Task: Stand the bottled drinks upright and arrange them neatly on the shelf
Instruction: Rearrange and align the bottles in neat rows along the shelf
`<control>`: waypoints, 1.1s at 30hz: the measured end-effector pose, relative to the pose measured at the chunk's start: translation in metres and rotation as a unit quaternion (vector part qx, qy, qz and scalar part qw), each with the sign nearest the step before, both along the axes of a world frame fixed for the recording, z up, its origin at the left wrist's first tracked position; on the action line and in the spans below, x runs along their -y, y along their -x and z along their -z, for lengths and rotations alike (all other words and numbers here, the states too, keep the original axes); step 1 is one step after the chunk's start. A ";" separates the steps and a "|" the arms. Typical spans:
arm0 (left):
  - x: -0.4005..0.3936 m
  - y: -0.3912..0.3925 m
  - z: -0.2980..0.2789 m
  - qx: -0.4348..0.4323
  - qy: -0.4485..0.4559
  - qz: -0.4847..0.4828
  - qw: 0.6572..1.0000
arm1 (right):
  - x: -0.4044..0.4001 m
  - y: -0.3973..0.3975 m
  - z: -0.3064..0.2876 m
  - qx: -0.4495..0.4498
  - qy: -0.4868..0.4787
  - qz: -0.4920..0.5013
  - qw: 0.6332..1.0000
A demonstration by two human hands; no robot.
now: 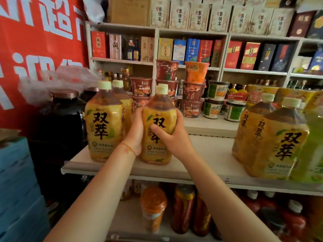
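Observation:
A large tea bottle [160, 110] with a yellow label and pale cap stands upright on the white shelf [209, 154]. My left hand [135, 133] clasps its left side and my right hand [172, 137] wraps its front and right side. Two matching bottles stand upright just to its left, one in front [103, 126] and one behind [122, 100]. At the shelf's right end stand two more yellow-label bottles, a front bottle [279, 142] and a rear bottle [253, 123], beside a green bottle [312, 147] at the frame edge.
Stacked instant noodle cups [192, 91] stand on a raised ledge behind the shelf. Boxed liquor [192, 49] fills the back wall shelves. A dark jar [61, 116] stands left of the shelf, blue crates [17, 189] lower left. Bottles [183, 206] fill the shelf below.

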State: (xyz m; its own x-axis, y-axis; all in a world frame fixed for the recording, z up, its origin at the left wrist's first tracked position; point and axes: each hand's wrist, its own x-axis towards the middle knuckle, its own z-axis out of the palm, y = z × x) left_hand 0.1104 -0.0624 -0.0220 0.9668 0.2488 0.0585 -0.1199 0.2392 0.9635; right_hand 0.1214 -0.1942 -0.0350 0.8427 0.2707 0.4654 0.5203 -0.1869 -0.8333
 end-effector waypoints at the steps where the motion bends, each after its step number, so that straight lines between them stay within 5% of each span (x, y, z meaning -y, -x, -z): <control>1: 0.003 0.002 -0.001 0.002 0.002 0.008 1.000 | 0.002 0.000 0.001 0.000 -0.006 0.000 1.000; 8: 0.047 0.013 -0.001 0.017 0.005 0.085 0.996 | 0.047 0.004 0.004 0.018 0.004 0.018 1.000; 12: 0.085 0.015 -0.001 0.014 0.016 0.106 0.994 | 0.093 0.016 -0.006 0.101 0.040 0.070 0.992; 17: 0.138 0.015 -0.003 0.020 0.013 0.112 0.993 | 0.146 0.028 -0.030 0.295 0.209 0.203 0.910; 21: 0.175 0.014 -0.006 0.019 0.000 0.108 0.994 | 0.175 0.024 -0.030 0.354 0.285 0.276 0.847; 33: 0.225 0.020 -0.009 0.055 -0.004 0.051 0.997 | 0.206 0.014 -0.022 0.400 0.273 0.296 0.823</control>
State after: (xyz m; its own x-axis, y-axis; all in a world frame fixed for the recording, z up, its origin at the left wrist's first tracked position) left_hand 0.0901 -0.2875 -0.0134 0.9747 0.1483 0.1675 -0.2006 0.2477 0.9478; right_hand 0.1074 -0.4001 -0.0127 0.3854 0.2763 0.8804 0.5447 -0.8383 0.0247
